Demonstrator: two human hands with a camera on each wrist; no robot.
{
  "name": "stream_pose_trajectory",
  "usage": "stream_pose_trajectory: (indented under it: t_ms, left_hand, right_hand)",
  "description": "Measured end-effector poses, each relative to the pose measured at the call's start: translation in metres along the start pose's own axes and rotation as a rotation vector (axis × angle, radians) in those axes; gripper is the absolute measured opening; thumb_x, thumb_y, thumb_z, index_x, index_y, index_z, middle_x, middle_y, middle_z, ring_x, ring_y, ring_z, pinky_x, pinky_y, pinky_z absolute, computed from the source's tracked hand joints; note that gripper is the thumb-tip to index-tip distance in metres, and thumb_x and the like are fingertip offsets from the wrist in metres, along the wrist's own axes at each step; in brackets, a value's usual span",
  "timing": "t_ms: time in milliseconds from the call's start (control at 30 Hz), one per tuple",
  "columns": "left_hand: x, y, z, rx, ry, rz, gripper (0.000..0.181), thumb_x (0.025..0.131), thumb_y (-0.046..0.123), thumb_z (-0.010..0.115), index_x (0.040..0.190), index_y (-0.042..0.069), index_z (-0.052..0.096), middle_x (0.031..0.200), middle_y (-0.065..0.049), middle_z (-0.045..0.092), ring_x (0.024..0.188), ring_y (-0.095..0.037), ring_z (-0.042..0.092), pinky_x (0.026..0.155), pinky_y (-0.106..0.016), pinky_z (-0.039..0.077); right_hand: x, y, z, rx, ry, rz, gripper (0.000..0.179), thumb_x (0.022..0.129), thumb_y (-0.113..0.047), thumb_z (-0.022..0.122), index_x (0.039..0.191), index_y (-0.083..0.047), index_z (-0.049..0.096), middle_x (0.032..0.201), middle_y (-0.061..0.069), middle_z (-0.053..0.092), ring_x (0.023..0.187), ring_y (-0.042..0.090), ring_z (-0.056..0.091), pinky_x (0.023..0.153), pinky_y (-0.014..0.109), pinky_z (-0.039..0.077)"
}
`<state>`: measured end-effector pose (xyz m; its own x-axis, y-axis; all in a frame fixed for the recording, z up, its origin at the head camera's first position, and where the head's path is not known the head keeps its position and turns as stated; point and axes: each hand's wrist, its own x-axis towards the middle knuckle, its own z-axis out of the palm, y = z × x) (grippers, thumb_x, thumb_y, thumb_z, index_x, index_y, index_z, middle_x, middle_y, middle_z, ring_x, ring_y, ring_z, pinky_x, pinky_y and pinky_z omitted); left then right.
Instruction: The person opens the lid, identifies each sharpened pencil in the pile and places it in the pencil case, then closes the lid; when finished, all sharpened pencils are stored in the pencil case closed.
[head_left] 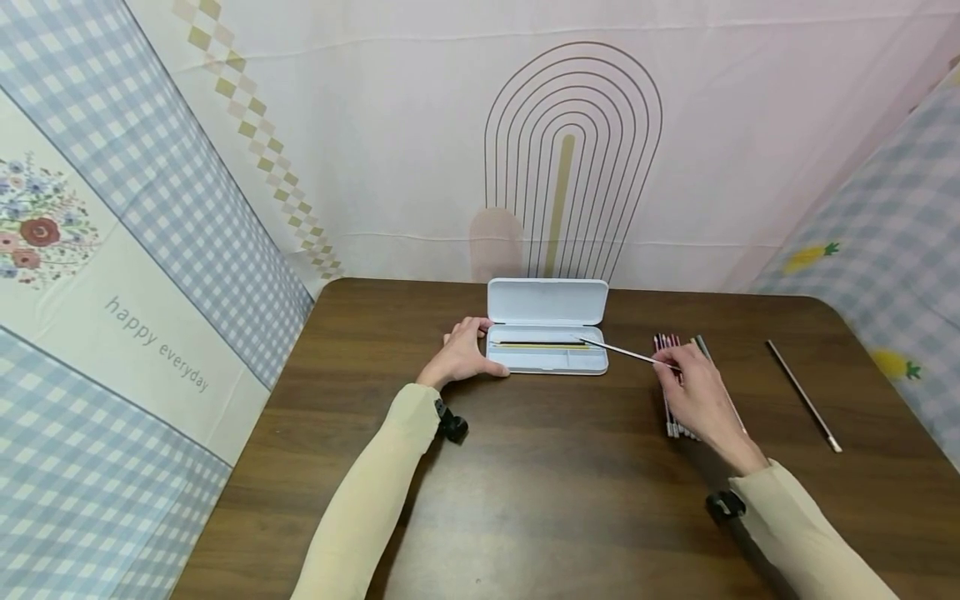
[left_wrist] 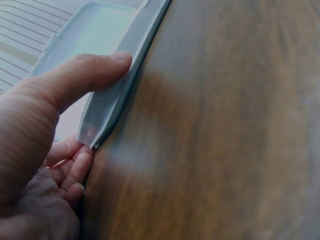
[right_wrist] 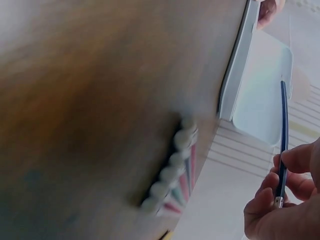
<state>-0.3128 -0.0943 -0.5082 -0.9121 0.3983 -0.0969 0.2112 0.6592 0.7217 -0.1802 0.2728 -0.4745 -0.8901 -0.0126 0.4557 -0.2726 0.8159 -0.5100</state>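
A white pencil case lies with its lid raised at the back of the table. Inside it are a black pencil and a yellow pencil. My left hand holds the case's left end, thumb on the front rim and fingers at the side. Between thumb and fingers, my right hand pinches a dark pencil, whose sharpened tip points left over the case's right part. Several pencils with white end caps lie under and beside the right hand, partly hidden by it.
A single pencil lies apart on the right of the brown wooden table. Behind the table hangs a patterned cloth. Checked cloths hang at the left and right sides.
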Motion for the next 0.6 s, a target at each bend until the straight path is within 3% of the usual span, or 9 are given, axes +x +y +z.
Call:
stream_pose_trajectory:
  t_ms: [133,367,600]
  left_hand:
    - [0.0,0.0,0.0,0.009,-0.002,0.0,0.096,0.078,0.038,0.096,0.155,0.008,0.048,0.151,-0.016,0.054,0.144,-0.033,0.048,0.123,-0.052,0.03]
    - [0.001,-0.001,0.0,0.009,-0.003,0.008,0.095,0.078,0.038,0.097,0.154,0.008,0.049,0.15,-0.016,0.055,0.143,-0.033,0.048,0.123,-0.053,0.03]
    - [0.001,-0.001,-0.001,0.012,-0.007,0.006,0.095,0.078,0.039,0.097,0.154,0.008,0.048,0.15,-0.016,0.054,0.144,-0.033,0.047,0.123,-0.052,0.03]
  right_hand:
    - [0.011,-0.007,0.009,0.016,-0.009,-0.023,0.008,0.099,0.002,0.07,0.103,0.003,0.077,0.1,0.021,0.072,0.087,0.032,0.061,0.079,0.042,0.041]
    - [0.032,-0.017,0.028,0.058,-0.098,0.031,0.012,0.1,0.001,0.07,0.104,0.003,0.081,0.107,0.024,0.075,0.102,0.041,0.061,0.089,0.048,0.037]
    - [0.054,-0.021,0.046,0.061,-0.164,0.024,0.015,0.1,0.002,0.069,0.107,0.005,0.082,0.108,0.024,0.076,0.105,0.043,0.065,0.091,0.054,0.045]
